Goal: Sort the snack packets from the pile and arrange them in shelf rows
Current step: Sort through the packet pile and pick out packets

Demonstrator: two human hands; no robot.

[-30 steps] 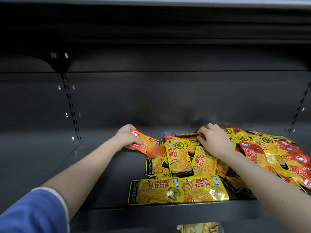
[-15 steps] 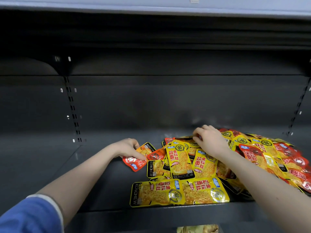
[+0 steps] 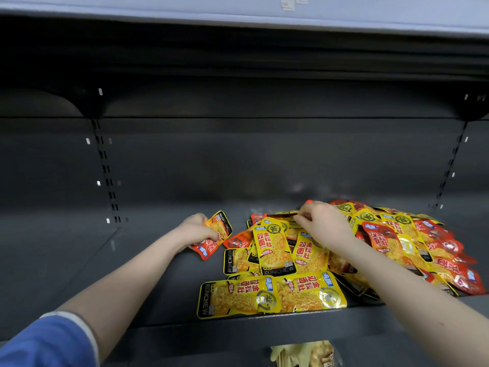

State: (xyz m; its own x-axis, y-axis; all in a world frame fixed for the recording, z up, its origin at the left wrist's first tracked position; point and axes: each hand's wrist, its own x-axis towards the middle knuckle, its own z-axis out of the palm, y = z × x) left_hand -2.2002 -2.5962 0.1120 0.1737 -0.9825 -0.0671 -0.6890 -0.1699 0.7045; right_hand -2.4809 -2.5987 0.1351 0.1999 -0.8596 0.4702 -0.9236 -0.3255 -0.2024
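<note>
A pile of yellow and red snack packets (image 3: 397, 242) covers the right half of the dark shelf (image 3: 148, 287). My left hand (image 3: 195, 230) grips one red packet (image 3: 217, 234) just left of the pile, tilted, its lower end near the shelf. My right hand (image 3: 322, 223) rests on top of the pile's back left part, fingers curled down into the packets; what they pinch is hidden. Two yellow packets (image 3: 270, 298) lie side by side near the shelf's front edge.
The shelf's left half is bare dark metal. A slotted upright (image 3: 105, 170) runs up the back wall at left, another upright (image 3: 449, 165) at right. A higher shelf's pale edge (image 3: 238, 11) overhangs. Pale packaged goods (image 3: 304, 353) show below the front lip.
My left hand has pulled the red packet out of the pile's left edge, down and leftward, and turned it. My right hand has stayed on the pile's top.
</note>
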